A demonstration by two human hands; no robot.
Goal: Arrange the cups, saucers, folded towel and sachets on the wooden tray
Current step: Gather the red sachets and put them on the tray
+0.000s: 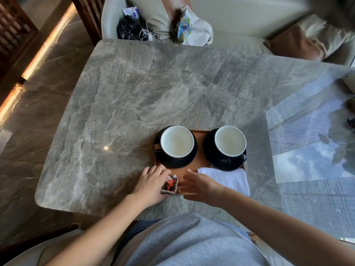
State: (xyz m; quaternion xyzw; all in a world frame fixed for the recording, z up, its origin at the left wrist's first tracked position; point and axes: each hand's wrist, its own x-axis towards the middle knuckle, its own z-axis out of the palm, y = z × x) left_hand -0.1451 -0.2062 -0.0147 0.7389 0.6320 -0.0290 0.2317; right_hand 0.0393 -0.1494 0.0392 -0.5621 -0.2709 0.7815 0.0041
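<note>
The left hand (151, 184) steadies the stacked sachets (169, 184) at the wooden tray's (199, 150) near-left corner, fingers closed against them. Right hand (199, 186) hovers beside, fingers spread (holding nothing). Both cups on saucers (175, 145) (224, 149) and the folded towel (228, 179) look placed, so only the sachets seem left.

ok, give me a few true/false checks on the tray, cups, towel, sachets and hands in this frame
1. Both cups, left cup and right cup, sit on dark saucers on the tray. True.
2. The cups are full of coffee. False: both look empty, with pale insides.
3. The white towel lies folded at the tray's near right corner. True.
4. The right hand holds the sachets. False: the sachets are at the fingers of the left hand; the right hand is open beside them.
5. The towel lies between the two cups. False: it lies nearer the person, below the right saucer.
</note>
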